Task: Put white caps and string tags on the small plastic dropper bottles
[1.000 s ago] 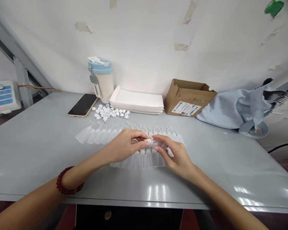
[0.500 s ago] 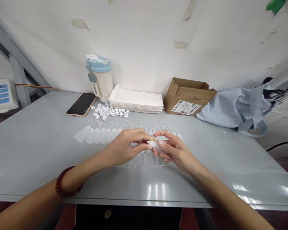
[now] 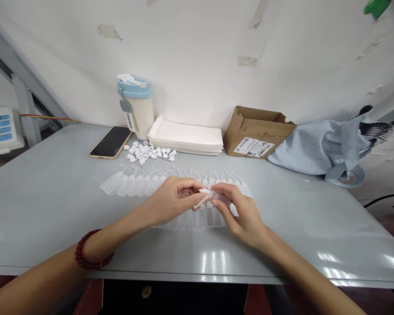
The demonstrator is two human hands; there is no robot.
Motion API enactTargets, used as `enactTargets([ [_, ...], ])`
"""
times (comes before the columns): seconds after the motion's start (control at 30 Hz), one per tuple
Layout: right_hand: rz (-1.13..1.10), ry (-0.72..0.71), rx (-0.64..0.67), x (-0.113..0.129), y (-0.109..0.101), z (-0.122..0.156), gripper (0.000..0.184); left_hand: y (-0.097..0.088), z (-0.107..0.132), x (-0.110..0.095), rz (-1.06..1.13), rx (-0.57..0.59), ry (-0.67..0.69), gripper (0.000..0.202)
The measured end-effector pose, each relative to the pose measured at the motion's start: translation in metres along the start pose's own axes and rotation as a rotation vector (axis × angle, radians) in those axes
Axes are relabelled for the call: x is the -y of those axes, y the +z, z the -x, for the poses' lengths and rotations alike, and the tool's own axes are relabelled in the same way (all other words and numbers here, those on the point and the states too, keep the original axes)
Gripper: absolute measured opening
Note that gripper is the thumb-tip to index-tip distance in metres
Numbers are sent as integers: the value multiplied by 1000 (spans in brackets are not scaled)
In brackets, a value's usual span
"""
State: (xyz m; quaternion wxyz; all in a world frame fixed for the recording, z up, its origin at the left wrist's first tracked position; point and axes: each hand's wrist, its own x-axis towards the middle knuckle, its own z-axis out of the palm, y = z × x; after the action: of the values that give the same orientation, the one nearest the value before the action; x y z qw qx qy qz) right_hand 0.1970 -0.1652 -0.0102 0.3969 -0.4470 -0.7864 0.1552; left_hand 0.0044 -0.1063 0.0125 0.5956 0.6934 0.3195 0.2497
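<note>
My left hand (image 3: 175,199) is closed, its thumb and fingers pinching a small white cap (image 3: 203,190) at the neck of a translucent plastic bottle (image 3: 221,199). My right hand (image 3: 243,208) is closed round the bottle's body, which lies sideways between the two hands. A thin white strip (image 3: 202,201) slants down from the neck by my left thumb. Below and behind the hands lie rows of similar flat translucent pieces (image 3: 128,185) with thin curved white tails. My hands partly hide these rows.
Loose white caps (image 3: 146,151) lie in a pile beside a phone (image 3: 111,142) and a tumbler with a blue lid (image 3: 139,107). A stack of white envelopes (image 3: 187,136), a cardboard box (image 3: 258,133) and a light blue cloth bag (image 3: 315,146) stand along the wall.
My right hand has turned, its fingers now pinching the bottle near the neck. The thin white strip now shows under my left thumb. My left hand stays in nearly the same place.
</note>
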Motion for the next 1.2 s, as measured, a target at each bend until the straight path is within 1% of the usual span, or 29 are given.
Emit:
enactTargets([
  [0.07,52,-42,-4,0,0,0,24,1,0,0,-20,-5,4,19],
  [0.17,98,-61,37,0,1,0,22,4,0,4,-38,-6,24,19],
  [0.23,116,-83,64,1,1,0,20,5,1,6,-44,6,43,21],
  [0.3,141,-113,63,0,2,1,19,6,2,6,-63,22,60,21],
  [0.4,182,-141,34,-1,2,1,16,7,2,4,-146,53,98,22],
  [0.5,175,-108,33,-2,3,1,9,8,2,2,-268,64,167,27],
  [0.57,130,-51,51,-1,3,0,6,10,2,3,-348,56,248,28],
  [0.63,64,44,76,1,3,0,5,11,2,8,-428,46,346,25],
  [0.73,-67,250,115,4,2,-1,6,13,3,17,-518,30,482,17],
  [0.8,-197,391,135,5,1,-2,11,15,4,23,-547,24,554,20],
  [0.9,-391,543,148,4,0,-3,17,16,5,24,-539,18,606,23],
  [0.97,-448,586,141,3,0,-4,18,17,5,19,-507,5,585,21],
  [1.03,-423,566,114,2,0,-4,19,17,5,12,-450,-21,504,19],
  [1.1,-318,487,66,1,1,-3,16,17,4,5,-369,-42,367,18],
  [1.2,-119,320,9,-1,3,0,12,17,4,0,-256,-36,183,18],
])
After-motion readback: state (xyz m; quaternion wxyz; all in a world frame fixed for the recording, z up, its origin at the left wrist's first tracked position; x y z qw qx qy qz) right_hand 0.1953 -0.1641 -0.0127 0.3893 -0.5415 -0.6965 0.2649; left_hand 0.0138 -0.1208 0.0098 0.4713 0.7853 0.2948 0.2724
